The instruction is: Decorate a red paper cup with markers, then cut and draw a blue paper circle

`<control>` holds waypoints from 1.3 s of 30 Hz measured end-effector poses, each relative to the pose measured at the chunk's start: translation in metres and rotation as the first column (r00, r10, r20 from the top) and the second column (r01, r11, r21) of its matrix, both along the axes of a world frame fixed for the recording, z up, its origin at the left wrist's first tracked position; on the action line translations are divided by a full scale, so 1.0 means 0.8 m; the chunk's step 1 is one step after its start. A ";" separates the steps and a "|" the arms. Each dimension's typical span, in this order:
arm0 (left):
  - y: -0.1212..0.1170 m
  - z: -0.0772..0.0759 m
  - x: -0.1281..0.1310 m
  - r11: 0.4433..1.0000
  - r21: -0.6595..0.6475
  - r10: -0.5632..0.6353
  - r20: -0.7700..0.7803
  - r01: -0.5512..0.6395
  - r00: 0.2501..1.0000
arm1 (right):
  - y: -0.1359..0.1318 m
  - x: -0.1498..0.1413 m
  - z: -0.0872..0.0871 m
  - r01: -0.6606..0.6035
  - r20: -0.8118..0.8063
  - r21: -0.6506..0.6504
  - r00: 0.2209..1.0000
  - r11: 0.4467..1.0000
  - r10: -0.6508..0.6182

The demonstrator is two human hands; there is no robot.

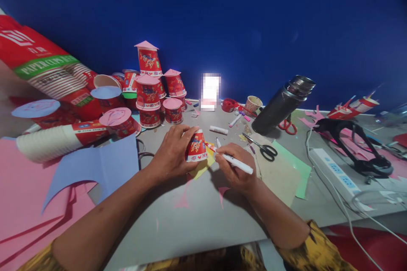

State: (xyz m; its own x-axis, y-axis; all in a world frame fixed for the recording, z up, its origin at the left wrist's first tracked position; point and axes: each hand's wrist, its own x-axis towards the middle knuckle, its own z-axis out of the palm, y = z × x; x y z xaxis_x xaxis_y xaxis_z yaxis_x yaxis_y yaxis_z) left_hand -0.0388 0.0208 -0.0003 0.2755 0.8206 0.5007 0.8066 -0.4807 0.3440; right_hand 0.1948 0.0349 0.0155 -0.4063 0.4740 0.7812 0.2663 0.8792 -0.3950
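My left hand [173, 148] is wrapped round a red patterned paper cup [196, 147], which stands upside down with its wide rim low. In my right hand [237, 163] a white marker [238, 164] is gripped like a pen, its tip end pointing left toward the cup. A small gap seems to lie between the tip and the cup, though I cannot tell whether they touch. Under and beside the cup lies a piece of yellow paper [203, 167]. A loose white marker cap or pen [218, 130] rests just beyond my hands.
Stacked red cups with pink paper tops [148, 89] stand at the back left, near a sleeve of paper cups [54, 63]. Blue paper [95, 165] lies left. A black flask [280, 106], black-handled scissors [267, 151] and a power strip [335, 173] are right. A bright blurred screen [210, 91] stands behind.
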 end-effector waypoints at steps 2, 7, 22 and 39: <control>0.000 0.000 -0.001 1.000 -0.002 -0.023 0.047 0.023 0.999 | 0.003 0.000 -0.003 0.018 0.009 0.020 1.000 1.000 -0.018; 0.000 0.003 -0.002 0.999 -0.010 -0.039 0.115 0.040 0.993 | 0.006 -0.005 -0.012 0.033 0.067 0.040 0.997 0.999 -0.036; -0.010 0.008 0.009 0.997 -0.078 -0.014 0.161 0.026 0.987 | 0.005 -0.008 -0.024 -0.025 0.240 0.039 0.971 0.999 0.015; 0.001 0.010 0.002 0.930 -0.321 0.034 0.563 0.181 0.826 | 0.008 -0.005 -0.010 0.115 -0.107 -0.035 0.987 0.993 -0.118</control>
